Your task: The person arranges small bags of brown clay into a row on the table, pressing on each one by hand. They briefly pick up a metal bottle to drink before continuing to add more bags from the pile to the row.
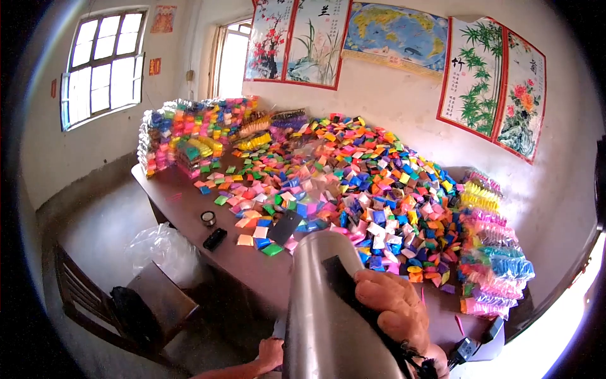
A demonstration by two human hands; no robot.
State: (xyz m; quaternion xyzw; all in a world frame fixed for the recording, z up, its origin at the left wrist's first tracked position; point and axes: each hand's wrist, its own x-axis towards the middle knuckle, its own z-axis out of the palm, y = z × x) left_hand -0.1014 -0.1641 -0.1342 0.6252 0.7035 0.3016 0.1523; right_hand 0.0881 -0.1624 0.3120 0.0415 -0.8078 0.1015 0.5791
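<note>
A brushed stainless steel flask [315, 303] fills the lower middle of the head view, tilted with its rounded end pointing away over the table. My right hand [394, 309] is closed around it from the right, fingers over a black strap [338, 275] along its side. Dark cord hangs by the wrist. Low in the view, my left hand [271, 354] is curled, partly hidden behind the flask; its contents, if any, I cannot make out. Beyond the flask, a large heap of small colourful packets [379, 189] covers much of the brown table [196, 189].
Bagged packets are stacked at the table's left end [196, 126] and right end [492, 252]. A dark flat phone-like slab [285, 227], a small round metal cap [208, 218] and a black object [215, 239] lie near the front edge. Left stand a wooden chair [158, 294] and clear plastic bag [161, 249].
</note>
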